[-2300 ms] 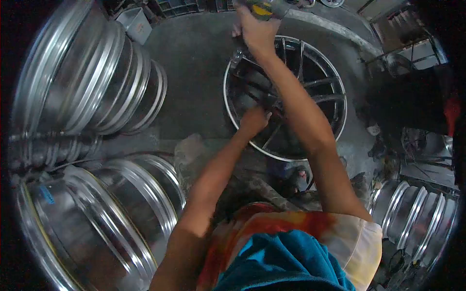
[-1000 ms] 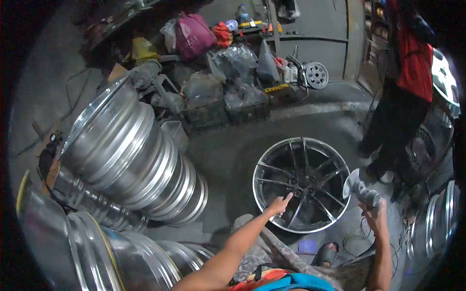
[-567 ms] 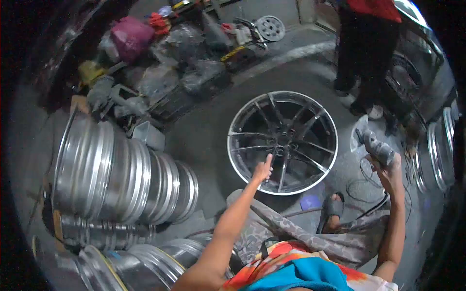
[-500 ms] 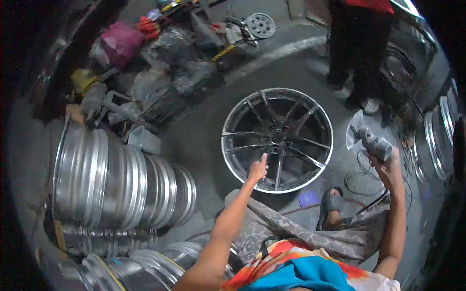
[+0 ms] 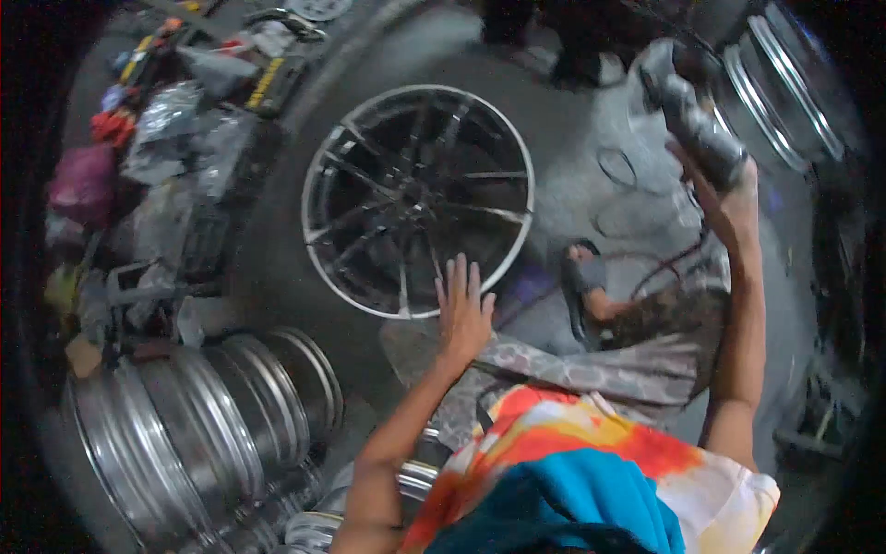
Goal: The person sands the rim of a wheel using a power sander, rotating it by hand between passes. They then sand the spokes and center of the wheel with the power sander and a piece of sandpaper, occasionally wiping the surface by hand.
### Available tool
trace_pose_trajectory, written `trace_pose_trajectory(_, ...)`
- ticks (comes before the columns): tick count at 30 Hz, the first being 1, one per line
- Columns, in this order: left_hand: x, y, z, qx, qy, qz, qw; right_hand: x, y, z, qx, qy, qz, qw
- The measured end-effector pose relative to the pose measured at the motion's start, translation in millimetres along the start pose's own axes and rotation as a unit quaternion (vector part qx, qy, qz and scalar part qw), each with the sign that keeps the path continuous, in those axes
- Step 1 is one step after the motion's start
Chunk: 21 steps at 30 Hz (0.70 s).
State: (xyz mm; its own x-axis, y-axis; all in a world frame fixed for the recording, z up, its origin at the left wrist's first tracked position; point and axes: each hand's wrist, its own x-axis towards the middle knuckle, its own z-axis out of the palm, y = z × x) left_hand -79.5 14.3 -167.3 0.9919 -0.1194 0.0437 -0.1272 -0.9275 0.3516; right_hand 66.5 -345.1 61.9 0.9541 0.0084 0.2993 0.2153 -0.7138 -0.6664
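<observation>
A dark multi-spoke alloy wheel (image 5: 420, 208) with a bright outer lip lies on the floor in front of me. My left hand (image 5: 464, 319) is open, palm down and fingers spread, its fingertips overlapping the wheel's near lip. Off to the right, my right hand (image 5: 734, 208) is closed around the back end of a dusty grey angle grinder (image 5: 697, 129). The tool's head points up and away from me, apart from the wheel.
Silver wheel barrels (image 5: 198, 425) are stacked at lower left. Plastic bags and parts (image 5: 171, 129) pile up at upper left. More rims (image 5: 771, 88) stand at upper right. A person's dark-clothed legs (image 5: 577, 37) are at the top. A cable (image 5: 616, 166) loops across the floor.
My left hand went from pointing over the wheel to spread fingers near its lip. The right hand keeps the grinder, now raised higher in view. The view has turned and shifted.
</observation>
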Motion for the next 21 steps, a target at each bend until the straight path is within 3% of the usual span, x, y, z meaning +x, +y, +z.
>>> trace_pose_trajectory(2,-2,21,7,-0.031,-0.062,0.073,0.995,2,-1,-3,0.025,0.027,0.061,0.997)
trace_pose_trajectory(4,7,28,8,-0.035,-0.072,0.086,0.993,2,10,-4,0.016,0.046,0.058,0.997)
trace_pose_trajectory(6,26,24,7,-0.011,-0.065,0.161,0.985,2,5,-6,0.033,0.046,0.098,0.994)
trace_pose_trajectory(8,59,17,1,-0.001,-0.068,0.198,0.978,3,4,-1,0.069,0.067,0.062,0.993)
trace_pose_trajectory(10,100,9,3,0.039,-0.069,0.302,0.95,0,-7,-3,0.029,0.021,0.119,0.992)
trace_pose_trajectory(11,122,7,4,0.04,-0.068,0.302,0.95,-1,-9,-3,0.029,0.023,0.118,0.992)
trace_pose_trajectory(13,166,3,8,0.072,-0.043,0.374,0.924,-2,-13,-3,0.024,0.023,0.049,0.998)
trace_pose_trajectory(17,256,-9,32,0.078,0.03,0.406,0.91,-5,-18,-1,0.013,0.002,0.108,0.994)
trace_pose_trajectory(19,301,-23,44,0.267,0.089,0.441,0.852,-7,-11,2,0.063,0.017,0.078,0.995)
trace_pose_trajectory(21,333,-39,42,0.242,0.105,0.442,0.858,-10,-14,1,0.056,0.015,0.095,0.994)
